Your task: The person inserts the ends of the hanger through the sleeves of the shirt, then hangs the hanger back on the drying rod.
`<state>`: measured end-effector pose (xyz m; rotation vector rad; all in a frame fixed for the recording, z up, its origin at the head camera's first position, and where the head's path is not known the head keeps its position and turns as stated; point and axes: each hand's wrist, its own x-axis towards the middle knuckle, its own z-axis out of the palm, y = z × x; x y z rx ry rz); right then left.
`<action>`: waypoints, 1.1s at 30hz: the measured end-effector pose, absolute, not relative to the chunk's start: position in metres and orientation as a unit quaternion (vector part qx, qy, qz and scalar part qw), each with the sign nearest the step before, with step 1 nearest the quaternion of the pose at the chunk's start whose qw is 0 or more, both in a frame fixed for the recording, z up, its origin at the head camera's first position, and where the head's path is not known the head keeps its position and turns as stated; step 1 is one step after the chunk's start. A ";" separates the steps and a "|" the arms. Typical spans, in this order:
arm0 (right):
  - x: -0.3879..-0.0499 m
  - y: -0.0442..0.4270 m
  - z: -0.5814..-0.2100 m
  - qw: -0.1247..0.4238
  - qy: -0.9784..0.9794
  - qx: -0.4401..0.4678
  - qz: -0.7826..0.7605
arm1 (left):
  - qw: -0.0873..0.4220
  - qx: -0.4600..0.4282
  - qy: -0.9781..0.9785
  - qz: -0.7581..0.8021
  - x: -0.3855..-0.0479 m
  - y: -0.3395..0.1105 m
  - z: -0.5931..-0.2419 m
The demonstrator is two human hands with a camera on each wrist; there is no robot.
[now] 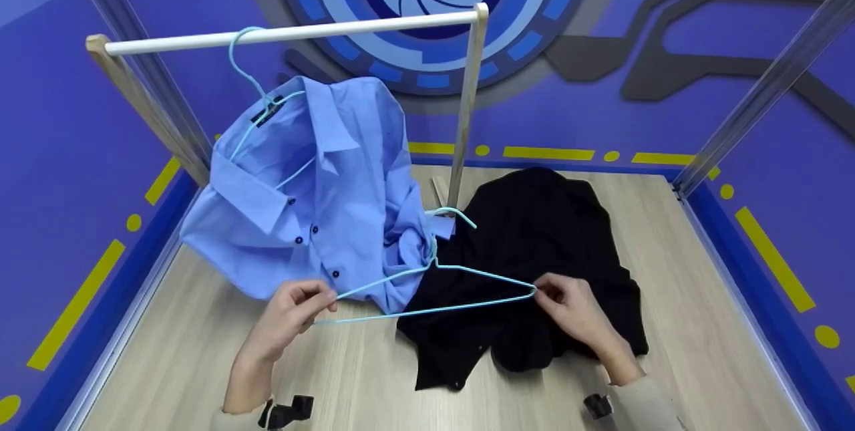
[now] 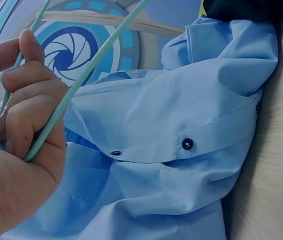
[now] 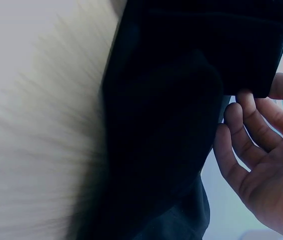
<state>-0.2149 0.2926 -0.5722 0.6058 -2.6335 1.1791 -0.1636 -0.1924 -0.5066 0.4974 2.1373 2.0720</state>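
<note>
Both hands hold a light-blue wire hanger (image 1: 427,311) by its two ends, its hook up and nothing hung on it. My left hand (image 1: 287,314) grips the left end; in the left wrist view its fingers curl round the hanger wire (image 2: 89,69). At the other end, my right hand (image 1: 578,311) pinches the corner between thumb and fingers. A black buttoned garment (image 1: 554,237) lies crumpled on the table beneath the hanger. In the right wrist view, the black cloth (image 3: 161,125) hides the fingertips of the right hand (image 3: 266,150).
A light-blue shirt (image 1: 361,150) hangs on another hanger (image 1: 242,63) from the rack's white bar (image 1: 300,31), its lower part reaching the table (image 1: 668,237). The rack's wooden post (image 1: 467,97) stands behind the held hanger. Blue walls enclose the table.
</note>
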 end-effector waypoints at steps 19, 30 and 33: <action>-0.214 0.292 -0.572 0.086 -0.890 0.194 0.403 | 0.065 0.173 0.707 0.682 -0.163 -0.196 -0.510; -0.214 0.291 -0.570 0.089 -0.891 0.182 0.406 | 0.050 0.196 0.715 0.669 -0.161 -0.198 -0.511; -0.213 0.291 -0.569 0.089 -0.891 0.186 0.405 | 0.042 0.204 0.723 0.659 -0.161 -0.196 -0.512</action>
